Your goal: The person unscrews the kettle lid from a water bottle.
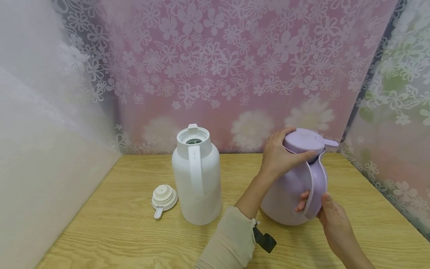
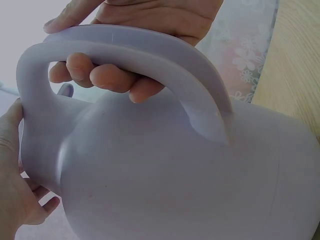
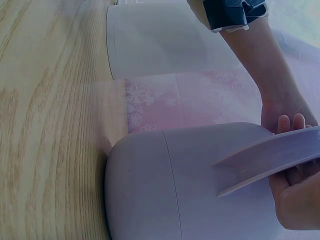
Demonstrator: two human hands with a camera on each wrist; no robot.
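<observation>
A light purple thermos jug [image 1: 285, 198] stands at the right of the wooden table. My left hand [image 1: 277, 158] grips the purple lid [image 1: 302, 140] at its top, thumb on the near side and fingers round the far side. From the right, my right hand [image 1: 337, 224] holds the jug's handle [image 1: 317, 186]; its fingers pass through the handle, as the left wrist view shows at the handle [image 2: 150, 45]. A tab on the lid points right. To the left stands a white thermos jug [image 1: 205, 201] with its mouth uncovered and its handle facing me.
A white stopper [image 1: 164, 196] with a tab lies on the table [image 1: 117, 231] left of the white jug. Flowered curtain [image 1: 218, 74] closes off the back, with pale sheets at both sides. A black strap [image 1: 263, 239] sits on my left wrist.
</observation>
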